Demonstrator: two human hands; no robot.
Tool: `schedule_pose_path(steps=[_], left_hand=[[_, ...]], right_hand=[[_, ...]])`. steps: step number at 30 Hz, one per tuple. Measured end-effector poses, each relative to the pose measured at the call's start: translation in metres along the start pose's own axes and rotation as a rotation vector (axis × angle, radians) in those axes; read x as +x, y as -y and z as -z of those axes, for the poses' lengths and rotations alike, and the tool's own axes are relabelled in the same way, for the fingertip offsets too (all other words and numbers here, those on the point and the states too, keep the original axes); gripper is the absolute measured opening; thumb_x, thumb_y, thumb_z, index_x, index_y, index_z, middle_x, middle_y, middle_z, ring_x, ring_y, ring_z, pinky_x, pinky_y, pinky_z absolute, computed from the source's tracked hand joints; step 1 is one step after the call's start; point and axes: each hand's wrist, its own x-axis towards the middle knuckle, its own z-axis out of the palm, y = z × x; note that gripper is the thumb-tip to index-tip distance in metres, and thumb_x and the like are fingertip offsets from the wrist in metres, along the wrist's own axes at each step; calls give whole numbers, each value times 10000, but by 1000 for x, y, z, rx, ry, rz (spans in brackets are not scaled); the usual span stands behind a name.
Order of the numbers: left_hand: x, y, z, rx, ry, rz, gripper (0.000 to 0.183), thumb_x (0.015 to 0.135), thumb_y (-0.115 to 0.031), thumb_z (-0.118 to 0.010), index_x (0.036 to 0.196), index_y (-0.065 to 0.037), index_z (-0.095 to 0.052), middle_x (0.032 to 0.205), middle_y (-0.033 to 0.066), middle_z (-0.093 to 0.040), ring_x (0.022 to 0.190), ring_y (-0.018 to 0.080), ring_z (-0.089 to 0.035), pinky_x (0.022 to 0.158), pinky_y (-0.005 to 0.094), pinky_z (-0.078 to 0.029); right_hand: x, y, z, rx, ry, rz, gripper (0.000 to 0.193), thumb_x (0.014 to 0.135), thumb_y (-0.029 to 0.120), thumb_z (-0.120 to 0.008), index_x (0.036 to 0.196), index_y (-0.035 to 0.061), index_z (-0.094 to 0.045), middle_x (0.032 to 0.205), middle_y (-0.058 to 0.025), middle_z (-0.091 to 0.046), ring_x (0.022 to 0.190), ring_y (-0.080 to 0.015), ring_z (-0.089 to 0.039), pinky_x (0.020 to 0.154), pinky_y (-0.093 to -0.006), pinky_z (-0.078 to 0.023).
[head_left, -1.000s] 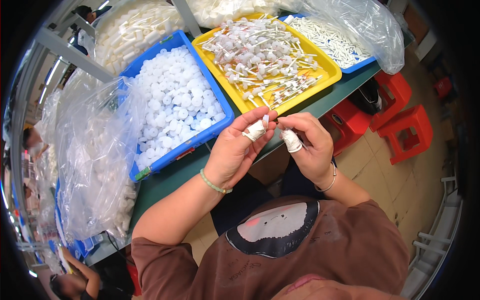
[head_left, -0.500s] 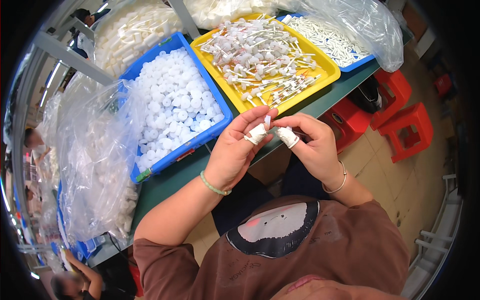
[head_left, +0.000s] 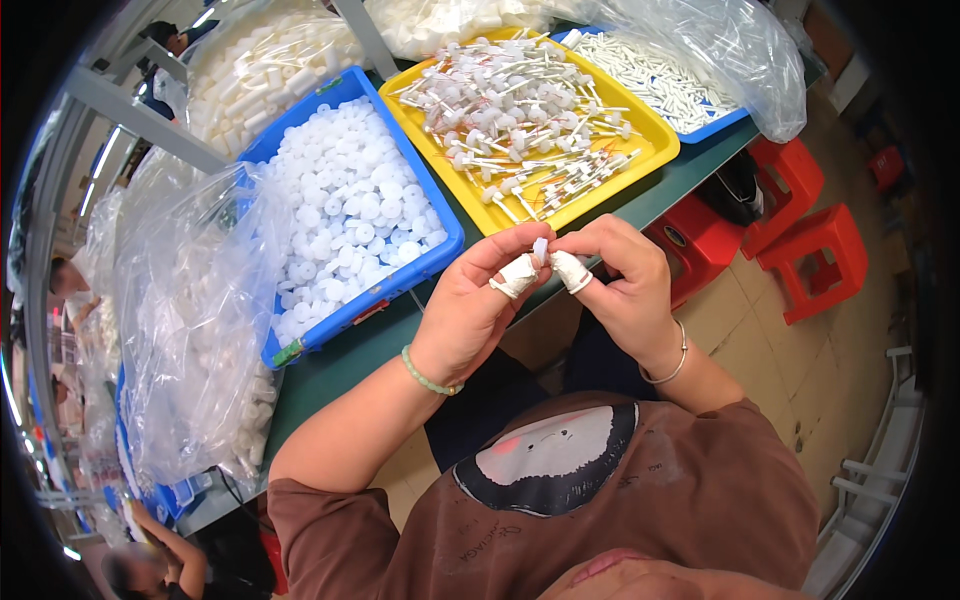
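Just in front of the yellow tray point(head_left: 655, 150), my two hands meet at the fingertips. My left hand point(head_left: 468, 305) pinches a small white plastic disc point(head_left: 540, 250), seen edge-on. Its thumb wears a white wrap. My right hand point(head_left: 632, 285), also with a wrapped thumb, is closed with thumb and forefinger right against the disc. Whatever sits inside the right fingers is hidden. Finished-looking pieces point(head_left: 520, 110), each a disc on a thin white stick with reddish thread, fill the yellow tray.
A blue bin point(head_left: 440, 262) of loose white discs stands left of the yellow tray. Behind right is a blue tray point(head_left: 715, 128) of short white sticks under a plastic bag point(head_left: 770, 70). Bagged white parts point(head_left: 190, 330) lie far left. Red stools point(head_left: 815, 255) stand right.
My right hand's fingertips have closed in on the disc, narrowing the gap between the hands. The disc sits slightly lower. Trays and bins have not moved.
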Motion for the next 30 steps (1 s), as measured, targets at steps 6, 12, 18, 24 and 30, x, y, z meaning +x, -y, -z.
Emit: schedule_pose_path(steps=[6,12,18,24,30], left_hand=[[-1,1,4,69,15,-32,395,884,-106,-644,1257,-29,-543,1196,63,-588,1116,156,-554,998,312,-433],[-1,-2,0,86,-21,19,405,880,-112,-653,1259,-25,-540,1178,63,-594,1096,153,-565,993,313,-441],[0,-2,4,38,-30,37,362,888,-104,-645,1234,-40,-560,1145,48,-603,1063,132,-574,955,287,-470],[-1,-2,3,11,-50,62,308,889,-103,-645,1187,-52,-592,1115,32,-615,1030,116,-584,914,268,-497],[-1,0,3,12,-57,67,289,889,-108,-647,1170,-52,-607,1110,38,-622,1013,117,-593,899,269,-507]], right_hand=[[0,12,-2,-55,73,-38,197,785,12,-673,964,19,-589,856,-78,-614,730,-187,-611,559,-272,-472],[-5,-2,-5,95,54,-122,216,800,10,-668,981,16,-550,871,-90,-602,743,-193,-608,592,-289,-496],[-2,0,0,-145,73,172,252,776,1,-673,992,18,-544,838,-106,-578,763,-263,-599,646,-324,-490],[1,6,7,-43,139,31,207,812,5,-633,994,22,-537,856,-124,-587,745,-281,-600,637,-336,-485],[-2,-1,4,-20,132,2,120,861,11,-568,976,25,-535,751,-122,-587,654,-236,-600,626,-312,-480]])
